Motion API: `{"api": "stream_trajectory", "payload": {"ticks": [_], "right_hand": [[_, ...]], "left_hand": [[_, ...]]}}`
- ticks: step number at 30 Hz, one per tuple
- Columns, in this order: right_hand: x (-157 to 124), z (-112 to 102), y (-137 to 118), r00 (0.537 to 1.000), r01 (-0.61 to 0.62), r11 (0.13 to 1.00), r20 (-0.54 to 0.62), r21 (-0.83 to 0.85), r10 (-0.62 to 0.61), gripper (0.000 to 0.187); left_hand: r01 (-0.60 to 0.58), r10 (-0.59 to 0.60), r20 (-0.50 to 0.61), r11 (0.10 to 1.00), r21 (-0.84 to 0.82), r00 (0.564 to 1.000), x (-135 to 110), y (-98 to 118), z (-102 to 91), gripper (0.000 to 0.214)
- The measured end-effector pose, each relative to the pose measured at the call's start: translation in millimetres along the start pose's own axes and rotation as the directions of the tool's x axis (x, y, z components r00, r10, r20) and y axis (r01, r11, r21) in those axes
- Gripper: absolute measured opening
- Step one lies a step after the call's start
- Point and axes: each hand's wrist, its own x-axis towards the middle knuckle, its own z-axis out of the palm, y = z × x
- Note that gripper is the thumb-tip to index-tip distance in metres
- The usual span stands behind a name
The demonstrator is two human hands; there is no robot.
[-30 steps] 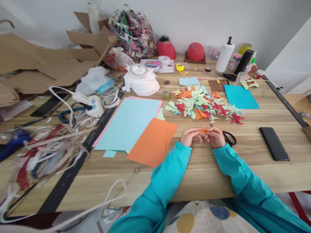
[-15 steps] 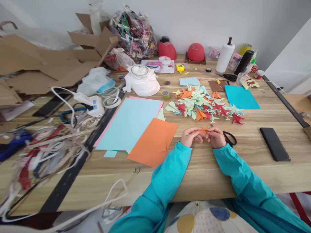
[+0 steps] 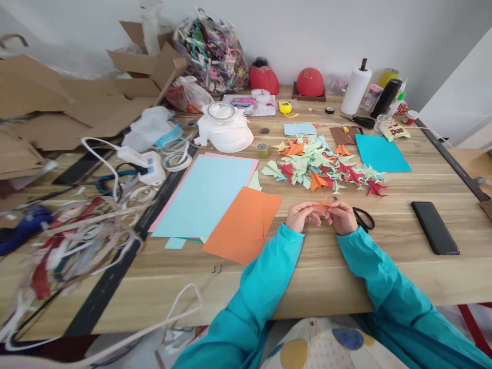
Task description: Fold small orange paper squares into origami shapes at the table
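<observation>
A small folded orange paper piece is pinched between my left hand and my right hand, both closed on it just above the wooden table. Both arms wear teal sleeves. Beyond the hands lies a heap of folded paper figures in green, red and orange. Black scissors rest right behind my right hand. An orange sheet lies left of my left hand, overlapping a light blue sheet.
A black phone lies at the right, a teal sheet behind it. A white bowl-like holder, a paper roll and red domes stand at the back. Cardboard, cables and tangled strips crowd the left.
</observation>
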Motion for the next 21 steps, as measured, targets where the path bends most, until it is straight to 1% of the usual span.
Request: {"api": "stream_trajectory", "payload": {"ticks": [7,11,15,21], "right_hand": [[0.0,0.5,-0.5,1.000,0.003,1.000,-0.008,0.003,-0.003,0.005],[-0.6,1.0,-1.0,1.000,0.007,1.000,-0.007,-0.005,-0.007,0.005],[-1.2,1.2,-1.1,1.000,0.005,1.000,0.005,-0.023,-0.005,0.005],[-1.2,1.0,-0.6,1.000,0.009,1.000,0.007,-0.026,-0.009,0.006]], "left_hand": [[-0.007,0.008,0.016,1.000,-0.010,1.000,-0.4,1.0,-0.2,0.030],[-0.017,0.017,-0.002,1.000,0.011,1.000,-1.4,1.8,2.0,0.033],[-0.029,0.029,-0.017,0.999,0.016,0.999,-1.4,2.1,3.2,0.030],[-0.015,0.016,-0.009,1.000,0.025,1.000,-1.6,3.1,1.9,0.027]]}}
